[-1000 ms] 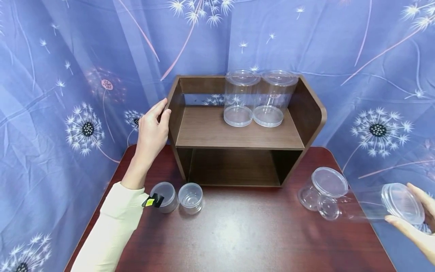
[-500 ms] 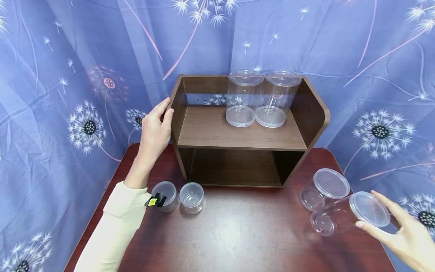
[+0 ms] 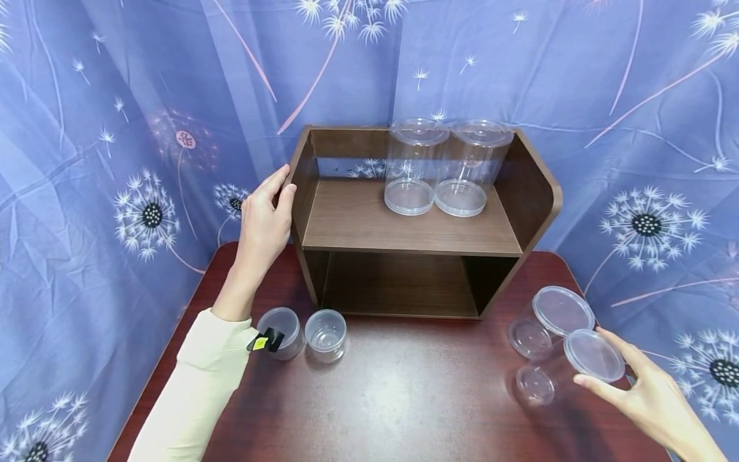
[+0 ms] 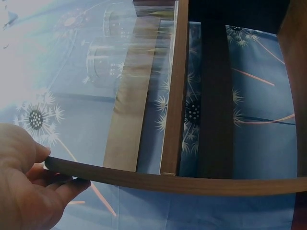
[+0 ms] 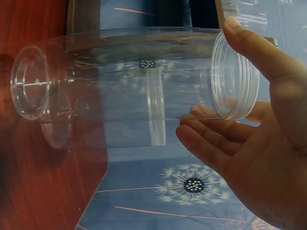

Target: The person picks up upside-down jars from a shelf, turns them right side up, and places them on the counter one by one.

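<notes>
My left hand (image 3: 264, 221) grips the left side panel of a brown two-tier wooden shelf (image 3: 410, 231); in the left wrist view the thumb lies on one face of the panel (image 4: 124, 178) and the fingers on the other. At the right, my right hand (image 3: 646, 391) holds a tall clear plastic jar (image 5: 129, 81) around its lidded top (image 3: 594, 355). The jar's base sits right at the table surface. Just behind it stands another clear lidded jar (image 3: 561, 312), overlapped by the held one in the head view.
Two tall clear jars (image 3: 408, 196) (image 3: 460, 197) stand side by side on the upper shelf, toward its right. On the red-brown table (image 3: 381, 398), two small clear tubs (image 3: 281, 324) (image 3: 326, 333) stand front left of the shelf. Blue dandelion-print cloth (image 3: 144, 77) hangs around the table.
My right hand has brought the jar leftward from the right side, in over the table and down next to the other jar. My left hand stays on the shelf's side panel.
</notes>
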Available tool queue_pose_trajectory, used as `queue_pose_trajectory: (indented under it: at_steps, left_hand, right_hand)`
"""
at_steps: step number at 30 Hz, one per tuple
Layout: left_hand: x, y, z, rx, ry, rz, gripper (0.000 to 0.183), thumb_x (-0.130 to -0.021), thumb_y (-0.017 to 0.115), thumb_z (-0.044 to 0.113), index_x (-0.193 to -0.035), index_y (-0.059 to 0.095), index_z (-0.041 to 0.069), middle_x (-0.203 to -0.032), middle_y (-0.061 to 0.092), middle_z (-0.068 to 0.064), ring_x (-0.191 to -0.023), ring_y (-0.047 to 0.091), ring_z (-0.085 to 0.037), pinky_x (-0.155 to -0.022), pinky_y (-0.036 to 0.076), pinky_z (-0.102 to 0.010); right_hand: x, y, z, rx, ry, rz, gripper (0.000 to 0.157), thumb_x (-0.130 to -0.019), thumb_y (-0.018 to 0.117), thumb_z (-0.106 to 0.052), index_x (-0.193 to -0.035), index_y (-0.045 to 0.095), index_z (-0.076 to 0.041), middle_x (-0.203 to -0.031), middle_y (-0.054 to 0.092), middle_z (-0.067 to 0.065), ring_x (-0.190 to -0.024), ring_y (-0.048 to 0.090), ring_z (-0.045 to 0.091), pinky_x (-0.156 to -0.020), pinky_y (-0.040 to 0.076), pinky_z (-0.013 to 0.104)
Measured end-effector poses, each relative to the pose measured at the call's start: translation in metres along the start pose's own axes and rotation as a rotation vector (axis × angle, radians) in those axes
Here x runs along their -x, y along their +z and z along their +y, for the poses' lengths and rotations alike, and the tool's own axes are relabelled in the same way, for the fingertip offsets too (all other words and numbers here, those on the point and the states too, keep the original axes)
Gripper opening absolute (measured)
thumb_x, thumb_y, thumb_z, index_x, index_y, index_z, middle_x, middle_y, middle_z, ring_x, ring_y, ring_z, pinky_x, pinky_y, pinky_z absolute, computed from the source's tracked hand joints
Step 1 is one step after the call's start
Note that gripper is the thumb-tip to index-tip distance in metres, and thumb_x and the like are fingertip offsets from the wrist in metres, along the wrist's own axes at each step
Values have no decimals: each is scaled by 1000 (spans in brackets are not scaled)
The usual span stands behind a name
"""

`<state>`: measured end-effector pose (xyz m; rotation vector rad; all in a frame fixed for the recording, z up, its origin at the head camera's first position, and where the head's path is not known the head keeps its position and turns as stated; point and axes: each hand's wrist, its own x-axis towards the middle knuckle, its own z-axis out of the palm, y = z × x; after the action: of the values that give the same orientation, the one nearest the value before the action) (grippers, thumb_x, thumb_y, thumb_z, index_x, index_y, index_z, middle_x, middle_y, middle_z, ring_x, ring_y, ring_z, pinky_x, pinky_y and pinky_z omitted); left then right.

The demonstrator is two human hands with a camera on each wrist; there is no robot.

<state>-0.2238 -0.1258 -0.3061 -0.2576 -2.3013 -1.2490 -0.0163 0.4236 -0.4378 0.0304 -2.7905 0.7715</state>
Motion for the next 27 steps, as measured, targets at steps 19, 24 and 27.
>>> queue_pose_trajectory:
  at_steps: [19,24,27]
  left_hand:
    - [0,0,-1,0,-14,-9,44,-108,56,21,-149,55,6,-152,54,-9,-142,47,-18,-118,36,-38]
    - [0,1,-2,1,-14,-8,44,-108,56,21,-149,55,6,-152,54,-8,-142,47,-17,-118,36,-37]
    - [0,1,-2,-1,-14,-4,44,-108,56,21,-149,55,6,-152,54,-8,-142,47,-17,-118,35,-36]
  right_hand:
    - [3,15,15,-2,21,-14,90,-77,92,-25,-154,48,-11,-139,56,30,-118,32,-22,-90,34,39]
    - [4,20,18,-7,28,-9,90,-76,93,-25,-153,49,-12,-138,57,28,-116,37,-17,-92,34,41]
    - [6,23,19,-19,20,0,90,-77,93,-24,-154,48,-13,-139,57,25,-119,34,-19,-99,31,35]
